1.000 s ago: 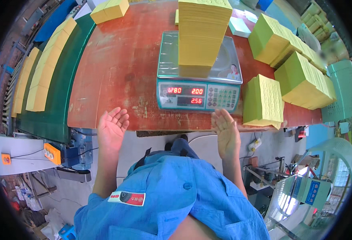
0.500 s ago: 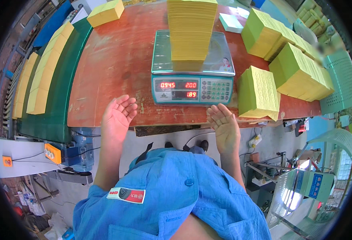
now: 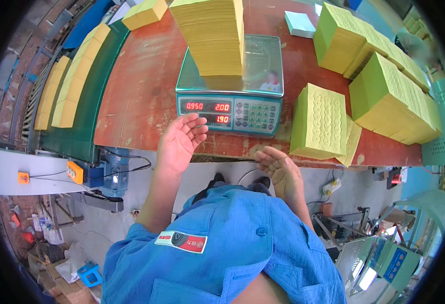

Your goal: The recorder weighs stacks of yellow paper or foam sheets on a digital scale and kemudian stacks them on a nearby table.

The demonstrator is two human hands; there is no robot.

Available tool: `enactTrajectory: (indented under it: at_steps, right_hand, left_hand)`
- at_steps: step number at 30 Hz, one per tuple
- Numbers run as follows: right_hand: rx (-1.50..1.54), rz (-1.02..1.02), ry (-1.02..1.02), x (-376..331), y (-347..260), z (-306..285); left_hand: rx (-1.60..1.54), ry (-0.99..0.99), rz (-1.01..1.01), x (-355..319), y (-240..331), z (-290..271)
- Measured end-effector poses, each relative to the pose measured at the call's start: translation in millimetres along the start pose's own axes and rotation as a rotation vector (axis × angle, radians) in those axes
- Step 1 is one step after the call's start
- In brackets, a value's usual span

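A tall stack of yellow paper (image 3: 212, 40) stands on the metal pan of a digital scale (image 3: 227, 109), whose red display is lit. My left hand (image 3: 181, 142) hovers before the scale's left front, palm turned inward, fingers loosely curved and apart, holding nothing. Just off the table's front edge is my right hand (image 3: 279, 169), likewise empty with its fingers spread a little. To its upper right a shorter yellow paper stack (image 3: 317, 121) with an embossed ring pattern sits on the red table, a few loose sheets (image 3: 353, 139) jutting out beside it.
Larger yellow stacks (image 3: 392, 101) line the table's right side. Pale blue paper (image 3: 299, 24) lies at the back. On the left, a green conveyor belt (image 3: 88, 114) carries rows of yellow blocks (image 3: 78, 81). The worn red table (image 3: 131, 101) ends just before my body.
My view has turned, so the scene appears tilted and shifted. My left hand has moved right, nearer the scale; the right hand has dropped slightly. The scale's displayed figures have changed slightly.
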State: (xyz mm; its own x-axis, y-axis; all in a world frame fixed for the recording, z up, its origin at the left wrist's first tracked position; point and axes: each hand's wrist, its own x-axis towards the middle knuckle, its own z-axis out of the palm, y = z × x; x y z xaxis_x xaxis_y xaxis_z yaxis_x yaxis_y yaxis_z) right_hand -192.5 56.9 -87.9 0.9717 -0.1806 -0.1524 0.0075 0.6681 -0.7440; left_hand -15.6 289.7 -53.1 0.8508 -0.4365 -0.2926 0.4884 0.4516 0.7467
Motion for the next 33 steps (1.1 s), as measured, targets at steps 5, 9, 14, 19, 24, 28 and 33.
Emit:
enactTrajectory:
  at_steps: [5,9,14,19,24,28,33]
  right_hand:
    - [-0.061,0.115,-0.167,7.6,-15.9,-17.9]
    - [-0.111,0.162,-0.262,10.4,-23.4,-19.4]
    - [-0.099,0.204,-0.246,22.7,-12.9,-13.9]
    - [-0.104,0.184,-0.246,32.8,-4.2,13.9]
    - [-0.017,0.164,-0.116,41.8,12.2,25.8]
    - [0.017,0.115,-0.049,47.2,20.5,33.9]
    - [0.034,0.071,-0.042,56.1,30.3,42.1]
  left_hand:
    - [0.058,0.101,0.057,-1.5,0.0,25.6]
    - [0.357,0.123,0.378,0.6,32.1,44.4]
    - [1.437,-0.122,1.216,36.7,119.1,101.6]
    - [1.597,-0.306,1.251,109.0,178.2,128.4]
    - [1.636,-0.516,0.907,158.7,201.2,140.6]
    - [1.665,-0.582,0.927,165.2,208.9,146.9]
    - [1.660,-0.636,0.922,172.1,215.3,145.0]
